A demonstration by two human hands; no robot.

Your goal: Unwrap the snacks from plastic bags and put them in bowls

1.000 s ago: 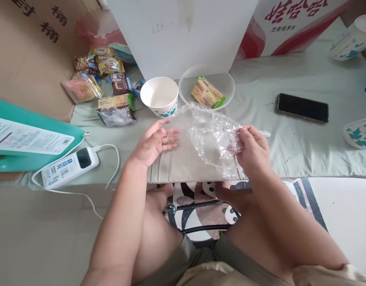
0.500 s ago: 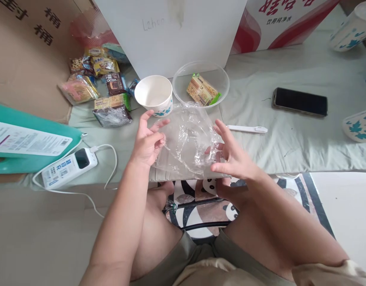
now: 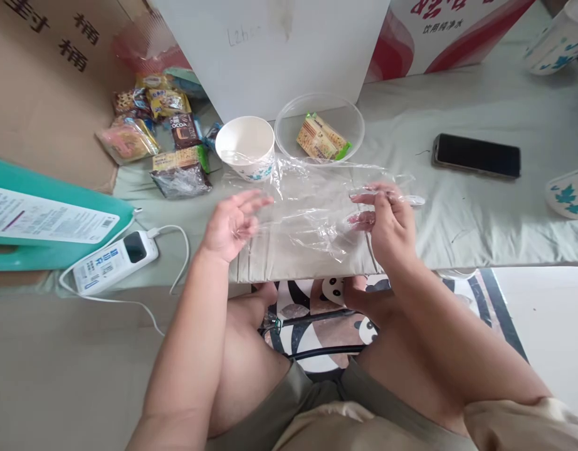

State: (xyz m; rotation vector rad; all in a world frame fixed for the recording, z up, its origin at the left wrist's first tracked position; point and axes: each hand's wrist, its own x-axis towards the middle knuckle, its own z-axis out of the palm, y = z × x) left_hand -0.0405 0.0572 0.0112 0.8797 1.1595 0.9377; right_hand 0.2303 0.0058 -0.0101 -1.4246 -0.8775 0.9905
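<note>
A crumpled clear plastic bag (image 3: 312,216) is stretched between my hands above the front of the cloth-covered surface. My left hand (image 3: 232,225) is at its left side, fingers loosely curled and slightly blurred, with the film at the fingertips. On the right, my right hand (image 3: 390,219) grips the other side, its fingers seen through the film. Loose film reaches over the front of a white paper cup (image 3: 246,141). Behind the bag, a clear round plastic lid or bowl (image 3: 356,125) holds wrapped biscuits (image 3: 320,138). A white stick-like tool (image 3: 415,200) lies partly hidden by my right hand.
Wrapped snacks (image 3: 164,122) are piled at the back left. A teal jug (image 3: 58,219) and a white power bank (image 3: 115,260) with a cable stand left. A phone (image 3: 477,156) and more paper cups (image 3: 571,191) are right. Boxes (image 3: 289,56) line the back.
My right hand has moved right and up, and its fingers have closed on the film. The bag is now spread wider, reaching over the cup and the white tool.
</note>
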